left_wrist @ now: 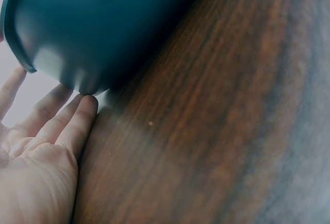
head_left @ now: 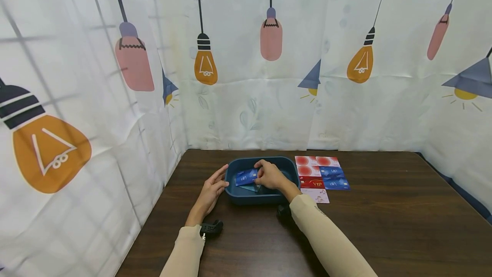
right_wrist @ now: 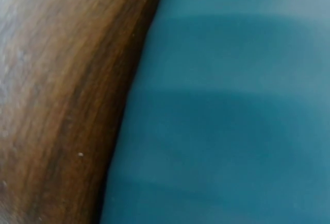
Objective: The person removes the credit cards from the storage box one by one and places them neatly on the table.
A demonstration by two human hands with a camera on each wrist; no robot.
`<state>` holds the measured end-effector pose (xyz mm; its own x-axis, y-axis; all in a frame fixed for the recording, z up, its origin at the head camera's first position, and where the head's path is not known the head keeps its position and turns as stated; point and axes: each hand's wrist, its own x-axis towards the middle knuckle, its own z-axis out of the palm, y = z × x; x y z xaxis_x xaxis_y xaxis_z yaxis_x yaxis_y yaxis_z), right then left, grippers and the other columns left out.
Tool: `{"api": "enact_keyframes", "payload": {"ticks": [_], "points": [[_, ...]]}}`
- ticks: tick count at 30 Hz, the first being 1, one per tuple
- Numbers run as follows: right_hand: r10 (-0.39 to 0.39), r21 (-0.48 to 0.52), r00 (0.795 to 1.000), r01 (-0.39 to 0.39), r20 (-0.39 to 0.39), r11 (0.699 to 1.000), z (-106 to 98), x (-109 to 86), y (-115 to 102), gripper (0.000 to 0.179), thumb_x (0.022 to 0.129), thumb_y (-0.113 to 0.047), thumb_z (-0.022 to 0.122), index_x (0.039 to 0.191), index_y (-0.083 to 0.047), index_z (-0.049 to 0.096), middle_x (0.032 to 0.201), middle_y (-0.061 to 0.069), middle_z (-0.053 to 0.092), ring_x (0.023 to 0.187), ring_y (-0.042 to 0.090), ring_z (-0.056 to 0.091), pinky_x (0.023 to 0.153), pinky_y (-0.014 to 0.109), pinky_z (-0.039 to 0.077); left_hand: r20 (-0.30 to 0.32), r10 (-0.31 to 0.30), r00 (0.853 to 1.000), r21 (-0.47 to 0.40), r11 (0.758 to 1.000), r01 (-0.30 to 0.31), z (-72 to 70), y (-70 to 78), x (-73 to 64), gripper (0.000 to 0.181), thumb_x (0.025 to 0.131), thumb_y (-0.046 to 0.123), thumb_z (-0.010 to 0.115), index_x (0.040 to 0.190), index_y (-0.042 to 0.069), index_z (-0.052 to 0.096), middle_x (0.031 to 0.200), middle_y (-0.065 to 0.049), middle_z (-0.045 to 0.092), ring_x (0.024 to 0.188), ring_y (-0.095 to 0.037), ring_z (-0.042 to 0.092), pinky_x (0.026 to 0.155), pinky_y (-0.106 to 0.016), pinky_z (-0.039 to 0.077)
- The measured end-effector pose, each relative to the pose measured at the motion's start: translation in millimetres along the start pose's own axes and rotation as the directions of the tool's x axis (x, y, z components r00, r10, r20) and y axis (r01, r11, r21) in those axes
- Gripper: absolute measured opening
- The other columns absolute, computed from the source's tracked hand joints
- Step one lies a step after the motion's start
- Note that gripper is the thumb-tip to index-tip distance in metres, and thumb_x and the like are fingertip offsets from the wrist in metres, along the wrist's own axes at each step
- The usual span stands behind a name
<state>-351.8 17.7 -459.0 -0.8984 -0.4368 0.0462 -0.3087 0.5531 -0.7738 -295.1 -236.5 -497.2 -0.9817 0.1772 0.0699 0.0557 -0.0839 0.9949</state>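
Observation:
My right hand (head_left: 270, 176) reaches into a dark teal plastic basin (head_left: 253, 200) and pinches a blue card (head_left: 246, 177) by its right end. Beneath that card, something flat and light blue (head_left: 250, 187) lies on the basin floor, partly covered. At the basin's left end, my left hand (head_left: 212, 190) touches the outside with extended fingers. In the left wrist view its fingertips (left_wrist: 88, 103) meet the basin wall (left_wrist: 103, 33). Only the basin's side (right_wrist: 221, 121) and the table show in the right wrist view; the right hand is out of sight there.
Right of the basin, several cards lie in two columns: red-and-white cards (head_left: 306, 160), a red VIP card (head_left: 311, 182), blue cards (head_left: 335, 183) and a pale pink card (head_left: 316, 195). All stand on a dark wooden table (head_left: 388, 208), with a printed curtain (head_left: 238, 119) behind.

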Motion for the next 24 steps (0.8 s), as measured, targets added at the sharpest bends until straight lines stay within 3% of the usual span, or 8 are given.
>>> {"api": "enact_keyframes", "payload": {"ticks": [14,24], "points": [[-0.046,0.012,0.997,0.047,-0.065,0.999,-1.9,0.3,-2.8,0.045,0.090,-0.005,0.072,0.133,-0.004,0.057,0.093,0.005,0.060,0.073,0.017,0.052,0.068,0.029,0.046,-0.001,0.004,1.000,0.006,1.000,-0.004,0.6,1.5,-0.7,0.063,0.100,0.005,0.053,0.159,0.024,0.040,0.169,-0.006,0.028,0.159,-0.032,0.017,0.124,-0.059,0.021],[-0.046,0.084,0.993,0.056,-0.111,0.995,-3.2,-1.2,-4.5,0.045,0.090,-0.003,0.070,0.133,-0.002,0.056,0.093,0.007,0.061,0.073,0.016,0.051,0.068,0.026,0.048,-0.003,0.007,1.000,-0.002,1.000,-0.007,-0.2,0.2,-0.6,0.063,0.099,0.006,0.056,0.158,0.024,0.041,0.167,-0.006,0.031,0.158,-0.031,0.021,0.124,-0.059,0.023]]}}
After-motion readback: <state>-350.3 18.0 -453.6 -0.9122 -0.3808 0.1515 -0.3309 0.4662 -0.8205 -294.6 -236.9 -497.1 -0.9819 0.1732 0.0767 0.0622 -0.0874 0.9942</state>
